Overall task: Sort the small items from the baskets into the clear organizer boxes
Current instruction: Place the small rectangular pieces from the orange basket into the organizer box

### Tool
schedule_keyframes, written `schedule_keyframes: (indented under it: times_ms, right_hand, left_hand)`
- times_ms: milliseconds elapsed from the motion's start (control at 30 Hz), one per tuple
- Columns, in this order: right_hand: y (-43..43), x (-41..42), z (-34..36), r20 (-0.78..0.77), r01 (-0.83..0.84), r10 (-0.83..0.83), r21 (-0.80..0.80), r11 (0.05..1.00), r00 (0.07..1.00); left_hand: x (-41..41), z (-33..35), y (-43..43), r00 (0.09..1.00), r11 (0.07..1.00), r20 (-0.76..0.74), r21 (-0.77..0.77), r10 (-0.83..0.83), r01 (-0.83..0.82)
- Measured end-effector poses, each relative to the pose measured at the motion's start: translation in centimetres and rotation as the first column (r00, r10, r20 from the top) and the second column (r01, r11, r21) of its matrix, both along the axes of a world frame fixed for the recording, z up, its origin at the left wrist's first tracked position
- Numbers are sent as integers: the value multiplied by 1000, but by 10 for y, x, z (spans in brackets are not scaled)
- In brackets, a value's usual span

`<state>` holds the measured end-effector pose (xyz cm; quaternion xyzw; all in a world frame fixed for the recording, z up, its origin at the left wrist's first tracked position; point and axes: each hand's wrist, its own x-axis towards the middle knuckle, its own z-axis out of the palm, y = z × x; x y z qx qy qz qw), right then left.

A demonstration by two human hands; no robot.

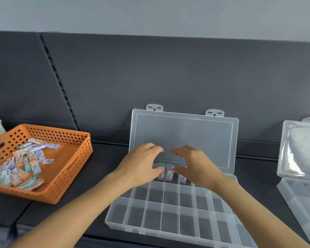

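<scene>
Left hand [141, 163] pinches a teal-capped item [159, 165] between thumb and curled fingers over the back row of the clear organizer box [115, 219], beside upright purple-capped items [169, 173]; right hand [197, 165] arches over the next cell (its hold, if any, cannot be told). Each piece is best lowered cap-up, clear of the dividers. Labels, here and in the orange basket [73, 176], are too blurred to read.

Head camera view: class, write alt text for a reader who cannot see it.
A left hand and a right hand hover over the back row of an open clear organizer box, where a few small capped items stand in compartments. An orange basket holding many similar items sits left; a second clear box sits right.
</scene>
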<state>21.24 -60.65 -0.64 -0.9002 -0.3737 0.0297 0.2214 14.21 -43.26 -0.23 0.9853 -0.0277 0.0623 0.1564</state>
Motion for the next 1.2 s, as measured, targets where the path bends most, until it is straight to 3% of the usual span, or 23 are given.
schedule_keyframes:
  times_ms: [267,633,1033,1200]
  right_hand:
    - [65,-19,16,-38,-103,107,93,990,994]
    - [196,-53,23,18,-178,177,51,983,984]
    - [332,-82,1,-3,-290,290,-35,956,957]
    - [374,-84,-11,-128,-292,276,-129,948,953]
  left_hand:
    - [-43,16,71,991,993,62,-38,116,-113]
    - [-96,15,235,978,971,52,125,201,-206]
    - [-120,-4,371,957,969,-193,164,216,-186]
    - [-115,-13,405,913,967,-347,210,213,-146]
